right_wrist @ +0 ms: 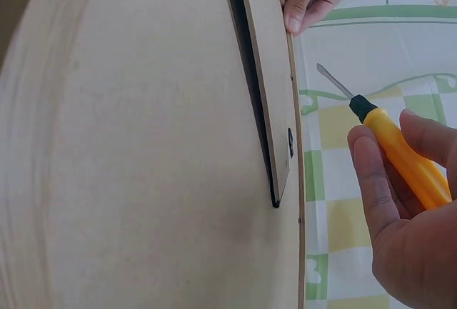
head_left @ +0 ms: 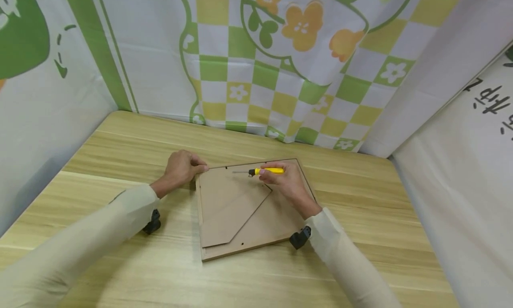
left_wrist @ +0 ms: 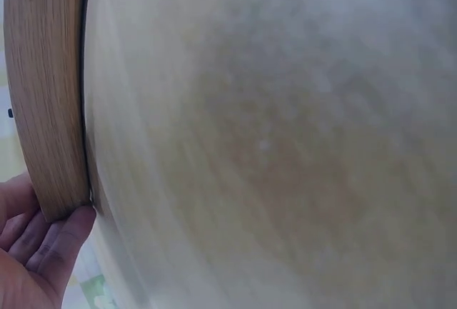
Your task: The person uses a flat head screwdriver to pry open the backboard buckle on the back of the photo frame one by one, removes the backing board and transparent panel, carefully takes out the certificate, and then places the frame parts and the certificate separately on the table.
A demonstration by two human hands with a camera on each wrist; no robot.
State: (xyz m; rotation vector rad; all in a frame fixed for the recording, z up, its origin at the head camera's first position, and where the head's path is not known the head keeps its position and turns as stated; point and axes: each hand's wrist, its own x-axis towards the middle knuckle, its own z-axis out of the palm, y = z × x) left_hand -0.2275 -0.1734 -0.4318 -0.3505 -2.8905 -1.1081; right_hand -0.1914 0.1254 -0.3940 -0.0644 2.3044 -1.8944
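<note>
Because the screwdriver (head_left: 258,171) has a bare flat blade and only a light grip behind it, the likeliest mishap, I judge, is a slip: pushed hard against one of the small dark tabs (head_left: 242,244), the tip could skid and gouge the backing panel (head_left: 276,219) or jab the other hand. If that hand's hold loosened, the frame (head_left: 224,253) could also swivel on the smooth table (head_left: 360,201). The frame lies there back side up, with its stand flap (head_left: 236,210) slanting across the panel. The left hand (head_left: 182,167) pinches the frame's far left corner, thumb above and fingers round the outside. The right hand (head_left: 286,181) hangs over the far part, thumb and fingers closed on the yellow handle, blade pointing leftward, apart from the panel.
</note>
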